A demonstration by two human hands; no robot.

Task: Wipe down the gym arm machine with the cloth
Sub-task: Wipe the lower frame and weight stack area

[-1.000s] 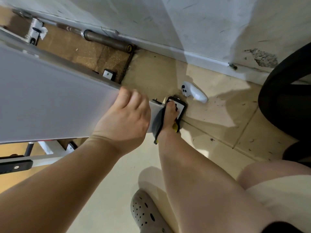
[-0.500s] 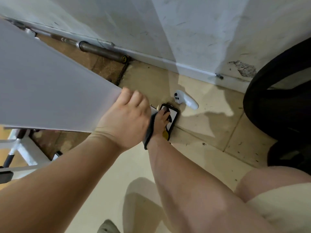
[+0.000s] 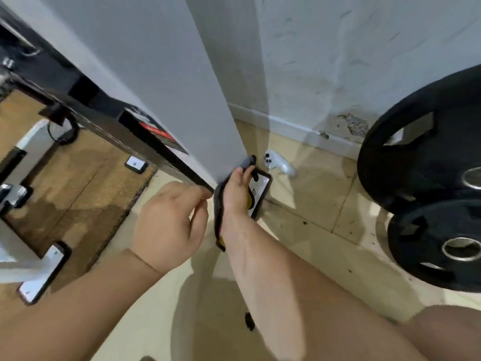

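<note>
The gym machine's pale grey beam (image 3: 161, 82) slants down to a black floor plate with a white label (image 3: 263, 190). A black strip with a red sticker (image 3: 145, 136) runs along the beam's lower edge. My right hand (image 3: 238, 196) holds a dark grey cloth (image 3: 218, 217) and presses it against the foot of the beam, with the cloth hanging down beside my wrist. My left hand (image 3: 169, 225) is just left of it, its curled fingers at the end of the beam's black lower edge.
A white hand controller (image 3: 279, 164) lies on the tiled floor by the wall's baseboard (image 3: 286, 126). Two black weight plates (image 3: 429, 157) stand at the right. White frame feet (image 3: 41, 272) sit on a brown mat (image 3: 78, 191) at the left. My knee (image 3: 447, 334) is at bottom right.
The view has swung, so the beam now looks steep. My left hand has slid from the beam's upper edge to its lower corner. My right hand stays at the beam's foot with the cloth.
</note>
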